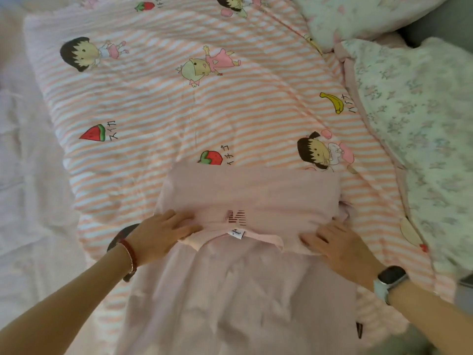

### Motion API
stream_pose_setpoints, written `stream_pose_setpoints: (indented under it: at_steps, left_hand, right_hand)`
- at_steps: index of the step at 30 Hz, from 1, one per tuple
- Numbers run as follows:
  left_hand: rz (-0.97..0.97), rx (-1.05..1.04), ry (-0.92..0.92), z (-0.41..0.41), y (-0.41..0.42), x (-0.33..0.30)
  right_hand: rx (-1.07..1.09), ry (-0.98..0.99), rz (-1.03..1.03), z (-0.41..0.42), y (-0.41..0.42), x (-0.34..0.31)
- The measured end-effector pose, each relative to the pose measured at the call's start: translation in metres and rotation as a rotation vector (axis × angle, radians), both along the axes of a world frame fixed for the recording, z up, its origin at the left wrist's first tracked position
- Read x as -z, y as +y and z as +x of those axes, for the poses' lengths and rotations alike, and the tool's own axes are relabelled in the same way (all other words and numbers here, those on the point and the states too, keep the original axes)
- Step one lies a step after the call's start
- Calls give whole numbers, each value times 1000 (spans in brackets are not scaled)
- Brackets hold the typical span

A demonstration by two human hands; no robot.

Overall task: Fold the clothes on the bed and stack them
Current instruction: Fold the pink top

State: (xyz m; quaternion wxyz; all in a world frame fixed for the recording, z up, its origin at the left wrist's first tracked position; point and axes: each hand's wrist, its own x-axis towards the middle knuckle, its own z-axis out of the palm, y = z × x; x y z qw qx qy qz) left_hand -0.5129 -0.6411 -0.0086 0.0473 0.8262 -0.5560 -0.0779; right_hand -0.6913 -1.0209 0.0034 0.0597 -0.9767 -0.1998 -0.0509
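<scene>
A pale pink shirt [250, 193] lies on the striped cartoon quilt [158, 103], its upper part folded into a flat rectangle with a dark red logo and a white neck label showing. The rest of the pink cloth [230, 290] spreads loosely toward me. My left hand [161, 234] rests flat on the fold's left near corner, fingers straight. My right hand [337, 247] lies flat on the fold's right near corner, fingers spread. Neither hand grips the cloth.
A floral pillow [419, 139] and a second one [363, 14] lie along the right side. White rumpled bedding [28, 175] covers the left. A dark object [120, 239] peeks out under my left wrist. A small dark tag [359, 330] shows low right.
</scene>
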Motion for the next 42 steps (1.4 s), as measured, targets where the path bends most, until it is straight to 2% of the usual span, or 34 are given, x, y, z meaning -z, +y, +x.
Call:
stream_pose_setpoints:
  at_steps: [2, 4, 6, 9, 12, 14, 17, 20, 26, 28, 32, 35, 38, 39, 42]
  left_hand:
    - [227, -38, 104, -15, 4, 5]
    - [474, -15, 191, -22, -1, -5]
    - [634, -95, 368, -26, -9, -15]
    - [519, -234, 380, -11, -28, -25]
    - [107, -239, 53, 20, -49, -13]
    - [45, -319, -37, 43, -67, -4]
    - [267, -476, 178, 74, -93, 11]
    - [499, -540, 391, 102, -101, 20]
    - [590, -489, 480, 126, -93, -5]
    - [534, -505, 416, 131, -93, -17]
    - [315, -611, 181, 148, -102, -55]
    - [45, -665, -25, 151, -105, -87]
    - [-234, -621, -198, 135, -96, -98]
    - [-271, -588, -224, 126, -88, -96]
    - [-230, -454, -196, 83, -55, -77]
  right_hand:
    - [-40, 145, -99, -24, 5, 12]
    - [-42, 293, -107, -37, 8, 18]
    - [-4, 403, -105, -41, 8, 16]
    - [82, 387, 6, -29, 11, 8]
    - [225, 197, 29, 11, 20, -2]
    - [383, 139, -43, 47, 26, -3]
    - [567, 395, -95, 94, 19, 9]
    - [595, 643, -131, 119, -2, 22]
    - [630, 803, -99, 126, -30, 1]
    - [651, 761, -147, 128, -30, -14]
    - [698, 441, -284, 145, -36, -48]
    - [779, 198, -220, 155, -37, -78]
    - [776, -134, -114, 144, -31, -90]
    - [770, -189, -87, 134, -27, -90]
    - [713, -154, -42, 82, -7, -81]
